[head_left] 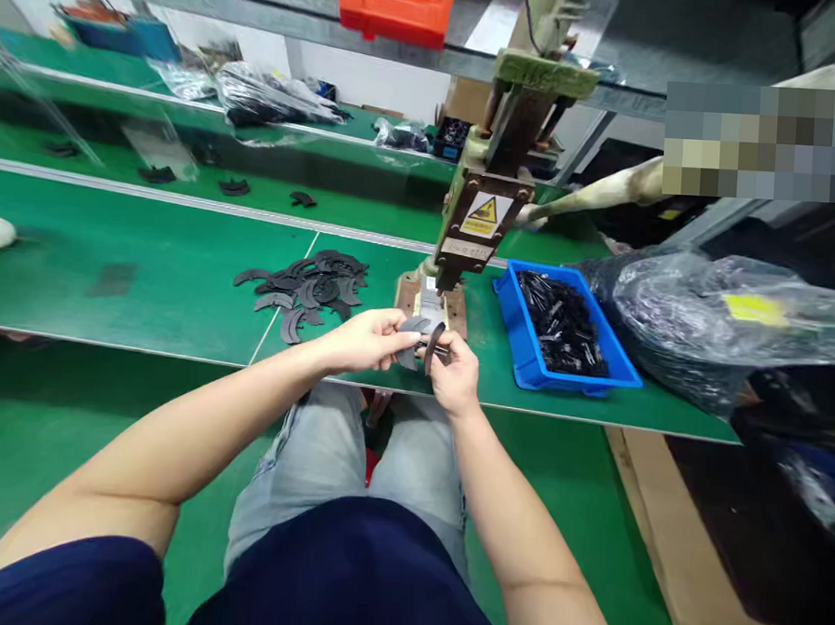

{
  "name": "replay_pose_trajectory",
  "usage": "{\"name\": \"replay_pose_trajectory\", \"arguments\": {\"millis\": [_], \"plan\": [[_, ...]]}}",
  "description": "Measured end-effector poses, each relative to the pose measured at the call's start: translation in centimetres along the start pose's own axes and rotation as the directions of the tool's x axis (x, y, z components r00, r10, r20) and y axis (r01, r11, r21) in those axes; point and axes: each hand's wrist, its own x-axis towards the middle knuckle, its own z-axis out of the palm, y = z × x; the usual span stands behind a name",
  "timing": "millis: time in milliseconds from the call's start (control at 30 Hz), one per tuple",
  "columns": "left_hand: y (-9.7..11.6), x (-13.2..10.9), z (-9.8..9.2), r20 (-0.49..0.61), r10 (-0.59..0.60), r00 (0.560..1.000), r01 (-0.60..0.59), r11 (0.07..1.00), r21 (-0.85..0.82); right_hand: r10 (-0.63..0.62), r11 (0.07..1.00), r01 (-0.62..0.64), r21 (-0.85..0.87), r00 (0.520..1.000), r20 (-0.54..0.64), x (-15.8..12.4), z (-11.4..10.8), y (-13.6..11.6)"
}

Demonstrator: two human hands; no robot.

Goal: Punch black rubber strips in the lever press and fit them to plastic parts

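Observation:
My left hand point(370, 339) pinches a dark grey curved plastic piece point(408, 357) between thumb and fingers, just in front of the press base. Close beside it, my right hand point(454, 375) grips a black curved strip point(432, 348), held upright. The two pieces are near each other; whether they touch I cannot tell. Behind the hands stands a hand press point(473, 208) with a light metal fixture point(430, 304) under its ram. A pile of dark curved pieces point(313, 284) lies left of the press.
Right of the press sits a blue bin point(518, 341) of small black parts. Plastic-wrapped bundles point(698, 309) rest farther right. The press lever point(598, 193) reaches out to the right. Several curved pieces point(234, 187) lie on the strip behind; an orange bin point(397, 4) is above.

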Motion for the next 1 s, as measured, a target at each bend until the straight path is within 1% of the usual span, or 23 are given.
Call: {"name": "replay_pose_trajectory", "arguments": {"millis": [100, 200, 267, 300, 333, 400, 467, 500, 533, 567, 600, 633, 667, 700, 767, 833, 900, 967, 1000], "plan": [[-0.1, -0.3, 0.2, -0.008, -0.009, 1.0, 0.009, 1.0, -0.019, -0.033, 0.997, 0.029, -0.077, 0.998, -0.046, -0.9, 0.3, -0.1], [0.0, -0.1, 0.0, 0.056, -0.069, 0.996, 0.073, 0.995, -0.074, -0.048, 0.99, 0.041, -0.138, 0.998, -0.051, -1.5, 0.4, -0.3], [0.2, 0.2, -0.4, 0.095, -0.1, 0.99, 0.109, 0.99, -0.089, -0.043, 0.982, 0.038, -0.182, 0.999, -0.023, -1.5, 0.3, -0.8], [0.2, 0.3, -0.7, 0.095, -0.101, 0.99, 0.109, 0.991, -0.077, -0.047, 0.975, 0.046, -0.216, 0.999, -0.002, -1.4, 0.2, -1.2], [0.3, 0.4, -0.9, 0.084, -0.095, 0.992, 0.099, 0.994, -0.054, -0.06, 0.963, 0.065, -0.261, 0.998, 0.025, -1.3, 0.0, -1.6], [0.3, 0.4, -1.3, 0.054, -0.077, 0.996, 0.077, 0.997, 0.012, -0.12, 0.918, 0.144, -0.37, 0.989, 0.086, -0.9, -0.4, -2.5], [0.4, 0.0, -1.4, -0.036, -0.03, 0.999, 0.033, 0.994, 0.101, -0.203, 0.848, 0.249, -0.469, 0.968, 0.148, -0.6, -0.8, -3.2], [0.4, -0.3, -1.3, -0.105, 0.024, 0.994, -0.007, 0.987, 0.16, -0.242, 0.81, 0.298, -0.505, 0.954, 0.174, -0.5, -0.9, -3.4], [0.5, -0.6, -1.1, -0.171, 0.097, 0.98, -0.056, 0.971, 0.231, -0.277, 0.776, 0.341, -0.531, 0.94, 0.198, -0.4, -1.0, -3.6], [0.5, -0.8, -0.9, -0.212, 0.181, 0.96, -0.109, 0.944, 0.311, -0.306, 0.748, 0.375, -0.547, 0.927, 0.217, -0.4, -1.0, -3.6], [0.5, -1.1, -0.6, -0.219, 0.258, 0.941, -0.157, 0.907, 0.391, -0.329, 0.727, 0.402, -0.556, 0.915, 0.232, -0.4, -1.0, -3.6], [0.5, -1.2, -0.4, -0.195, 0.31, 0.93, -0.193, 0.868, 0.458, -0.346, 0.712, 0.422, -0.561, 0.906, 0.243, -0.4, -0.9, -3.6], [0.4, -1.2, -0.1, -0.16, 0.327, 0.931, -0.21, 0.841, 0.5, -0.359, 0.702, 0.438, -0.562, 0.899, 0.252, -0.4, -0.9, -3.5], [0.3, -1.1, 0.0, -0.131, 0.315, 0.94, -0.207, 0.832, 0.515, -0.368, 0.696, 0.45, -0.56, 0.893, 0.26, -0.4, -0.8, -3.5], [-0.2, -0.7, 0.2, -0.103, 0.236, 0.966, -0.161, 0.866, 0.473, -0.378, 0.691, 0.465, -0.554, 0.885, 0.272, -0.6, -0.8, -3.6], [-0.6, -0.3, 0.1, -0.09, 0.148, 0.985, -0.106, 0.925, 0.366, -0.383, 0.696, 0.473, -0.54, 0.881, 0.278, -0.7, -0.9, -3.8], [-0.8, -0.1, 0.1, -0.131, 0.119, 0.984, -0.082, 0.963, 0.257, -0.389, 0.716, 0.464, -0.522, 0.886, 0.253, -0.9, -0.9, -3.9], [-0.9, -0.1, 0.1, -0.181, 0.087, 0.98, -0.063, 0.989, 0.136, -0.398, 0.746, 0.439, -0.501, 0.897, 0.193, -0.9, -1.0, -3.9], [-1.0, -0.1, 0.1, -0.164, 0.049, 0.985, -0.038, 0.997, 0.067, -0.396, 0.763, 0.424, -0.489, 0.903, 0.166, -0.9, -1.0, -3.8]]}}
